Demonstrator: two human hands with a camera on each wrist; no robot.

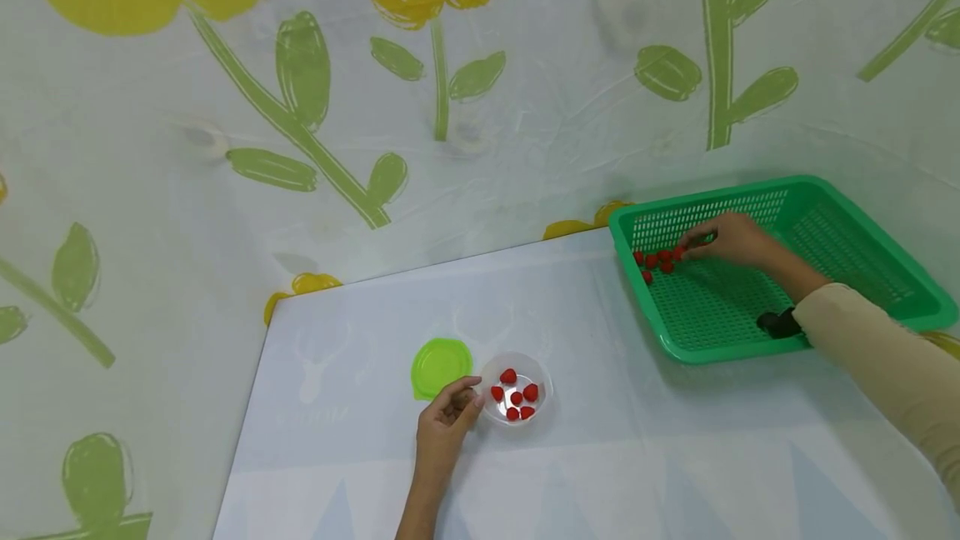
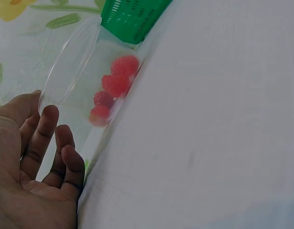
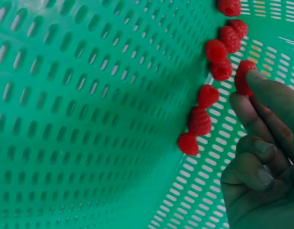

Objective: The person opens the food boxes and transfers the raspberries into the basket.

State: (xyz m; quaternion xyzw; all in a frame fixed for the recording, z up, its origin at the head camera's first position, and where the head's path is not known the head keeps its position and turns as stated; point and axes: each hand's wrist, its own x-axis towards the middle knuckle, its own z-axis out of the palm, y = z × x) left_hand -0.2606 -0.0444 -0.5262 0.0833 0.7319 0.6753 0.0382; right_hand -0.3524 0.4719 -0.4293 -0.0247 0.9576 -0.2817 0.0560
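With thumb and fingertips, my right hand [image 1: 731, 240] pinches a red raspberry [image 3: 244, 78] inside the green basket [image 1: 652, 307]. More raspberries [image 3: 200, 121] lie in a row along the basket's side, just beyond the fingers in the right wrist view. On the table, my left hand [image 1: 444, 427] has its thumb and fingertips right at the near-left rim of a clear round plastic container [image 1: 546, 403], the other fingers loosely bent. Several raspberries [image 2: 119, 85] sit on the container's bottom. A bright green lid [image 1: 441, 367] lies flat beside the container, just beyond the left fingertips.
The basket stands at the table's back right, against a flower-print sheet [image 1: 525, 148] that hangs behind and left. A white patterned cover lies over the table [image 1: 360, 407]. Near the right cuff, a small black object [image 1: 778, 323] shows over the basket.
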